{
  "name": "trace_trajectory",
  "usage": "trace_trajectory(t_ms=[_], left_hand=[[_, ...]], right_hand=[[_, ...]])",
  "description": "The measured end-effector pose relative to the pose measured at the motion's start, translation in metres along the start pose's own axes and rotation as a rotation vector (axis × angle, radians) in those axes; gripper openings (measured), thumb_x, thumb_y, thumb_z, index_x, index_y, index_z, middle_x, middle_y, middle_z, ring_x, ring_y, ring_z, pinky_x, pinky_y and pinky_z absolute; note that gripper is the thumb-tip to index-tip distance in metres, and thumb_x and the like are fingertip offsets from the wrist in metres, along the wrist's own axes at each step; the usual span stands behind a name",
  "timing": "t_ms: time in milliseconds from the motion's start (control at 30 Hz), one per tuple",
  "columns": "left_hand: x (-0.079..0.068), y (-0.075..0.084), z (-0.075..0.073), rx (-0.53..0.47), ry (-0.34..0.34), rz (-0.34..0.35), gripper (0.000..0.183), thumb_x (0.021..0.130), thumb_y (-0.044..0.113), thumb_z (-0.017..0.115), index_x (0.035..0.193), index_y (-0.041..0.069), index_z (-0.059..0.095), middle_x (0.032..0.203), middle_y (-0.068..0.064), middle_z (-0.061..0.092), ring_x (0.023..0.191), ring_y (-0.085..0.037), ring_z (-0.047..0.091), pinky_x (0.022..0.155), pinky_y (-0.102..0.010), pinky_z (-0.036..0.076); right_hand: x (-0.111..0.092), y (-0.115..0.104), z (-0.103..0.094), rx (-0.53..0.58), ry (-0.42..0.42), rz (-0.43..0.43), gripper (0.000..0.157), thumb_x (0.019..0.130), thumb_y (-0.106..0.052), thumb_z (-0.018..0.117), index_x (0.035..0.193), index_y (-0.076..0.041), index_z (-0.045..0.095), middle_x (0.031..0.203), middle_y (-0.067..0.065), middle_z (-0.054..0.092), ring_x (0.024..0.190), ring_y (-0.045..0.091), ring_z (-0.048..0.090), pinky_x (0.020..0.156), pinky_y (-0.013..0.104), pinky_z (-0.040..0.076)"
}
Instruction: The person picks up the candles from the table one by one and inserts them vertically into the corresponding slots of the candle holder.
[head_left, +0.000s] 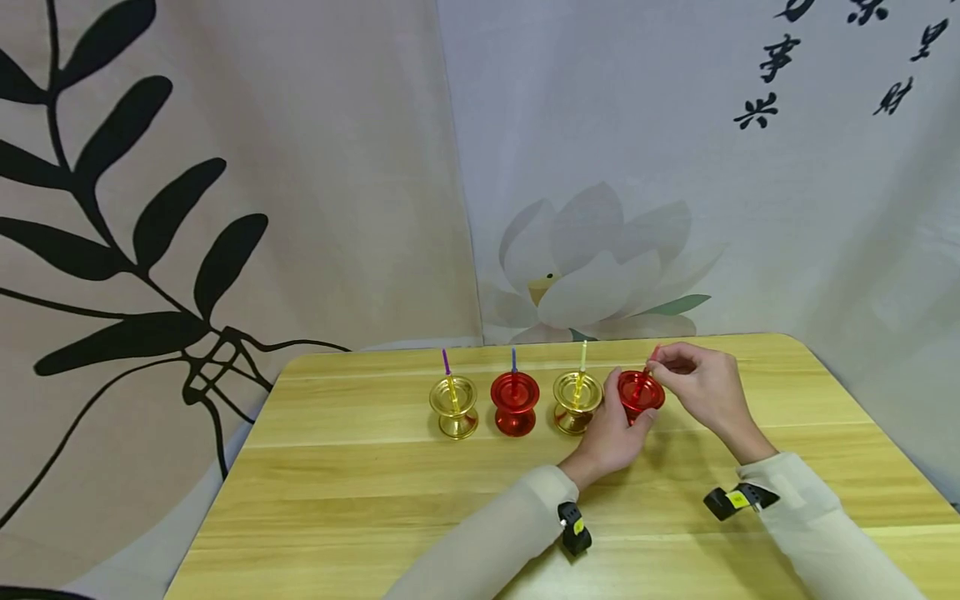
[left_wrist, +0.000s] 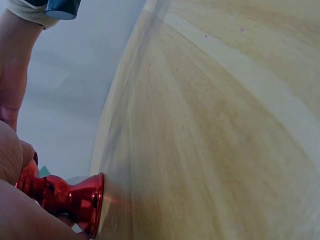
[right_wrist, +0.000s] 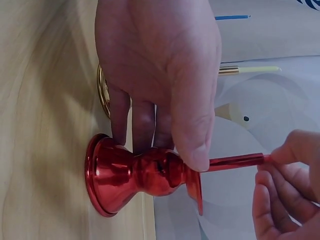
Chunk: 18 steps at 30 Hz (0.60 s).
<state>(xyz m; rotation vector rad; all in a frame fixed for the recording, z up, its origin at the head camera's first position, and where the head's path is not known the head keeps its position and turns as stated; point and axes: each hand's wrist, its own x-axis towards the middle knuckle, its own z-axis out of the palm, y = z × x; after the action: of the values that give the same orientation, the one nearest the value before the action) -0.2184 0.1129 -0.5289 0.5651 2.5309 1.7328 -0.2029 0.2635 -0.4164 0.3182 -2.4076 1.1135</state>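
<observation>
At the right end of a row stands a red metallic candle holder (head_left: 642,398), with a flared foot and a dish-like top. My left hand (head_left: 609,437) grips it from the left, thumb near the dish rim and fingers along the stem, as the right wrist view shows. From the right, my right hand (head_left: 705,387) pinches a thin red candle (head_left: 655,353) between thumb and fingertips. The candle's lower end is at the top of the holder's upright red tube (right_wrist: 236,162), in line with it. The holder's foot (right_wrist: 102,175) stands on the table.
Left of my hands stand a gold holder (head_left: 567,417) with a pale yellow candle (head_left: 583,357), a red holder (head_left: 515,408) with a blue candle (head_left: 514,360), and a gold holder (head_left: 458,425) with a purple candle (head_left: 446,362). The wooden table (head_left: 337,500) ends at a printed curtain (head_left: 360,167).
</observation>
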Motion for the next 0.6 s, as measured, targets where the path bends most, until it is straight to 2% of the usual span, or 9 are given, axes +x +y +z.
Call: trace_trajectory(t_ms=[367,600], left_hand=[[-0.0015,0.0016,-0.0003,0.016,0.005,-0.002,0.084,0.11,0.035,0.066,0.172,0.006,0.018,0.158,-0.02,0.056,0.141,-0.024,0.059,0.118,-0.039,0.047],[-0.0032,0.0048,-0.0035,0.0,0.004,0.009,0.083,0.11,0.039,0.066,0.172,0.008,0.02,0.158,-0.019,0.055,0.14,-0.025,0.06,0.117,-0.039,0.048]], right_hand=[[-0.0006,0.0026,0.0018,-0.005,0.006,-0.015,0.005,0.092,0.001,0.083,0.094,-0.003,0.083,0.094,0.013,0.081,0.077,-0.005,0.068,0.067,0.01,0.052],[-0.0006,0.0048,0.0025,0.009,0.001,-0.014,0.005,0.092,0.001,0.084,0.094,-0.004,0.084,0.095,0.013,0.081,0.077,-0.005,0.068,0.067,0.01,0.053]])
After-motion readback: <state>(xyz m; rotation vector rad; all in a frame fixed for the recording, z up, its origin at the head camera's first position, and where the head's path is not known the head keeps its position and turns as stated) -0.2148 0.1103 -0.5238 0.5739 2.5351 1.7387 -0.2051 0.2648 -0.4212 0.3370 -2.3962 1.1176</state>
